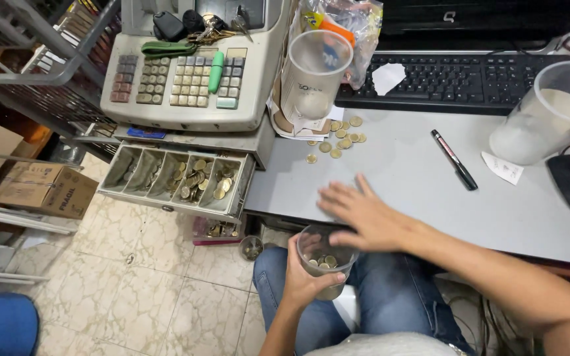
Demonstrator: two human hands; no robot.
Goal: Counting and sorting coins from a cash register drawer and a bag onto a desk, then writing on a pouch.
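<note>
A: Logging the hands. The left hand (305, 273) is gripping a clear plastic cup (326, 260) just below the near edge of the tabletop (417, 191), over the lap. The right hand (364, 214) is lying open and flat, fingers spread, at that same edge, directly above the cup's mouth.

B: Contents?

A: A shallow layer of gold-coloured coins (324, 262) is sitting in the cup's bottom. A loose pile of coins (341, 136) is lying well apart, towards the far left corner of the tabletop, beside a tall empty plastic cup (313, 76).

B: Risks, as judged?

A: The cup's rim is sitting below the edge with a small gap, so coins sliding off could be missing the mouth and dropping to the tiled floor (159, 277). The thin wall could be flexing under a one-handed grip as weight is building. The open cash drawer (176, 178) of the register (186, 79) is jutting out near the left elbow.

B: Surfaces?

A: The tabletop is looking smooth, grey and matt; coins are flat, hard discs, likely sliding easily. The cup is looking round, tapered and glossy. A black marker (454, 159) is lying towards the right.
</note>
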